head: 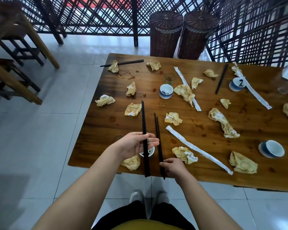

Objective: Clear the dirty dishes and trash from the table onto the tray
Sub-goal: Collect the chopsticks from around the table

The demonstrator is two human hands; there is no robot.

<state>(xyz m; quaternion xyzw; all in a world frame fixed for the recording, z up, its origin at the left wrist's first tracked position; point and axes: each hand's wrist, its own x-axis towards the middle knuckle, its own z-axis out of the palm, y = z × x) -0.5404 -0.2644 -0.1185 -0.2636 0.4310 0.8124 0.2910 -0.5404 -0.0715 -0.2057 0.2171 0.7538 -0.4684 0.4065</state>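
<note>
Fingers of the left hand (135, 144) are almost straight, yet together with the thumb they pinch a pair of black chopsticks (144, 123) that points away over the surface (106, 127). The right hand (173, 166) has its fingers curled round the near end of a second pair (158, 140), just beside the first. The near ends of both pairs reach past the near edge, so I judge they are lifted, not lying.

The task seems to be near its beginning. Almost everything is left: many crumpled napkins (173, 118) lie over the whole surface, along with four small bowls (166, 91), one partly hidden under the left hand. There are also a glass (170, 78), three long paper wrappers (198, 150), one far pair (221, 78) at the right and a corner pair (121, 63) at the far left. The tray is not in view, so I cannot tell where the held pairs must go.

For moving, the floor (60, 90) to the left of the surface is open, and the stools (15, 52) stand well apart from it. Two wicker baskets (165, 34) stand close behind the far edge. One edge napkin (105, 100) lies near the left edge and may fall if it is swept carelessly. Between the things there is bare wood where a hand can come down
</note>
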